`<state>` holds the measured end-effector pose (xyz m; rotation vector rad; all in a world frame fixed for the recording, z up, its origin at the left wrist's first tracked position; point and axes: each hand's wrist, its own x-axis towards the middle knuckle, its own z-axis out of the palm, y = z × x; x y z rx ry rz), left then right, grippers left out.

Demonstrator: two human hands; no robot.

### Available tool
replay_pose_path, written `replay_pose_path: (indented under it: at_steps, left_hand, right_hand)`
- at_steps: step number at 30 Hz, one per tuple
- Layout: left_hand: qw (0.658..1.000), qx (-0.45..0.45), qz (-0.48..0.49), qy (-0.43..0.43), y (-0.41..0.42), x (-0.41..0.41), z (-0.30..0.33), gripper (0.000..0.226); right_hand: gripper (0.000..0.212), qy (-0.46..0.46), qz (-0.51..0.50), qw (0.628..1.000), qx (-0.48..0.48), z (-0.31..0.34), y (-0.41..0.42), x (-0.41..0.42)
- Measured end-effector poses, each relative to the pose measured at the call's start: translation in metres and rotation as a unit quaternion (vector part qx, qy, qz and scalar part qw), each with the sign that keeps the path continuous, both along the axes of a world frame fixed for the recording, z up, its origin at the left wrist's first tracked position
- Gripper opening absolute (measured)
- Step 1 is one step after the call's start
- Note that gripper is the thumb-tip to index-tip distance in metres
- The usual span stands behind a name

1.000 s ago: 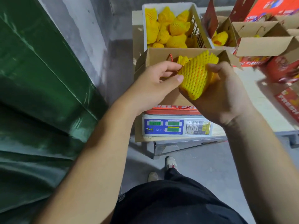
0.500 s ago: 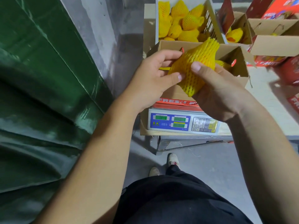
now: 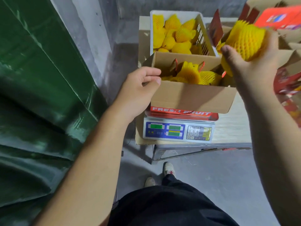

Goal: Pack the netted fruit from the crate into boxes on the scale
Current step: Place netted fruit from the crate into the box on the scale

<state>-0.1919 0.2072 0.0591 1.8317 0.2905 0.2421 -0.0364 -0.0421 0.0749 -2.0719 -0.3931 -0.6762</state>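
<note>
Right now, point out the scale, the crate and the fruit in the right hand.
scale (image 3: 164,131): head view, blue display panel on its front.
crate (image 3: 176,13): head view, white far rim.
fruit (image 3: 246,40): head view, yellow netting above the right hand's (image 3: 250,62) palm.

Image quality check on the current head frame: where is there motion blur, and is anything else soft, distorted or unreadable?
Head view: the right hand and its netted fruit are motion-smeared, as is the red box top right; the left hand at the carton is sharp; the scale displays glow green but are unreadable; wide-angle bending shows at the frame edges.
</note>
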Motion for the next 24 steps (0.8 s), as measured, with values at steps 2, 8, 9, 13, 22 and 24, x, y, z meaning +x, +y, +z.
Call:
replay_pose_path:
  at_steps: [2, 8, 9, 13, 22, 24]
  left_hand:
    - [1.0, -0.001, -0.005, 0.008, -0.001, 0.003, 0.0, 0.022]
    - [0.999, 0.033, -0.018, 0.022, 0.0, 0.014, -0.005, 0.021]
    - [0.999, 0.042, -0.016, 0.021, 0.002, 0.016, -0.006, 0.021]
    - [0.996, 0.08, -0.011, 0.026, 0.007, 0.019, -0.01, 0.023]
    - [0.995, 0.097, -0.002, 0.02, 0.01, 0.023, -0.017, 0.016]
    - [0.996, 0.085, -0.001, 0.016, 0.01, 0.025, -0.017, 0.016]
  right_hand:
    - [0.089, 0.127, 0.02, 0.981, -0.147, -0.005, -0.006, 0.012]
    - [0.048, 0.238, 0.032, 0.937, -0.254, -0.01, -0.008, 0.012]
    - [0.049, 0.226, 0.031, 0.937, -0.263, -0.01, -0.005, 0.009]
    - [0.056, 0.189, 0.11, 0.939, -0.265, -0.013, 0.011, -0.011]
    - [0.044, 0.205, 0.269, 0.912, -0.234, -0.007, 0.053, -0.044]
    - [0.044, 0.21, 0.282, 0.91, -0.221, -0.007, 0.059, -0.046]
